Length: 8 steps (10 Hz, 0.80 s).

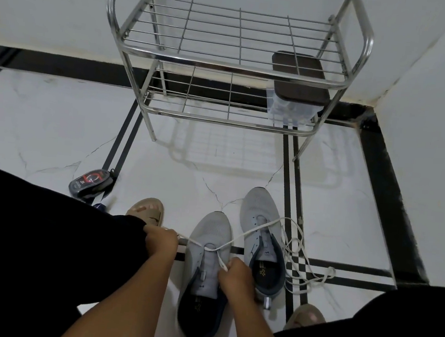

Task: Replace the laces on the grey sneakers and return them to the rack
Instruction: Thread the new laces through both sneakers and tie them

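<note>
Two grey sneakers stood side by side on the floor point(58, 114) between my knees, toes pointing toward the rack. The near sneaker point(206, 264) lay just in front of me; the far sneaker point(261, 234) sat beside it on its right, slightly further forward. A white lace point(247, 233) ran through the front eyelets of the near sneaker. My left hand point(161, 240) pinched one end of it, drawn out taut to the left. My right hand point(234, 276) pinched the other end over the tongue. The slack of the lace crossed the far sneaker and lay in loose loops on the floor to its right. The metal rack point(234, 66) stood against the wall, in the corner ahead. A clear box with a dark lid point(299, 80) occupied the right end of its lower shelf. A small dark packet point(91, 183) lay on the floor to the left, near my left foot point(146, 210).
</note>
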Available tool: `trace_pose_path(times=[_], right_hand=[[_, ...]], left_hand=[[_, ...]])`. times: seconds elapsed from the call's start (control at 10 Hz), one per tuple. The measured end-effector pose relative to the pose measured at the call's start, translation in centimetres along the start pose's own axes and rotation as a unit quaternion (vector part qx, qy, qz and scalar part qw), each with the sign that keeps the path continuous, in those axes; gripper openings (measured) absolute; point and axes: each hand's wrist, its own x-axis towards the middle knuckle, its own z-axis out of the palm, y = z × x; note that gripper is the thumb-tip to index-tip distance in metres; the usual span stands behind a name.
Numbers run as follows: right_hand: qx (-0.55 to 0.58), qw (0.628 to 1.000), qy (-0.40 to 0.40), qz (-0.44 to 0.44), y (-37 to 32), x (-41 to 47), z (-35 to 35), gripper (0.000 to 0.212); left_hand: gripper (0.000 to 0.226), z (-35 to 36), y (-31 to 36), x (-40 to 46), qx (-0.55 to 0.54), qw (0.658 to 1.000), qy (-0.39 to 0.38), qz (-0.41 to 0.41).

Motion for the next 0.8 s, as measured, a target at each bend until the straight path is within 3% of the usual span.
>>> trace_pose_path(times=[0.1, 0.2, 0.3, 0.4, 0.5, 0.6, 0.7, 0.8], right_hand=[[0.008, 1.0, 0.0, 0.003, 0.0, 0.0, -0.1, 0.022], [0.069, 0.998, -0.013, -0.006, -0.1, 0.1, -0.2, 0.024], [0.273, 0.962, -0.016, 0.008, -1.0, 0.7, -1.0, 0.038], [0.43, 0.901, -0.042, 0.035, -2.2, 1.5, -1.5, 0.023], [0.498, 0.861, -0.081, 0.064, -2.9, 1.8, -1.8, 0.016], [0.528, 0.844, -0.049, 0.078, -3.5, 1.6, -2.7, 0.015], [0.519, 0.855, -0.011, 0.023, -4.9, 0.6, -4.7, 0.016], [0.497, 0.866, 0.032, -0.052, -6.6, -0.8, -7.7, 0.02]], left_hand=[[0.038, -0.3, 0.0, 0.4, 0.019, 1.0, -0.02, -0.007], [0.043, -0.1, 0.1, -0.1, 0.112, 0.993, -0.046, 0.011], [0.037, 0.2, -0.3, -1.5, 0.264, 0.954, 0.004, 0.141], [0.031, 0.4, -0.4, -2.4, 0.376, 0.882, 0.027, 0.282], [0.029, 1.2, 0.2, -3.0, 0.365, 0.874, -0.056, 0.316], [0.032, 1.6, 1.2, -3.4, 0.287, 0.9, -0.116, 0.308], [0.031, 1.5, 3.5, -4.3, 0.167, 0.922, -0.216, 0.276], [0.028, 1.3, 5.6, -5.9, 0.05, 0.912, -0.327, 0.243]])
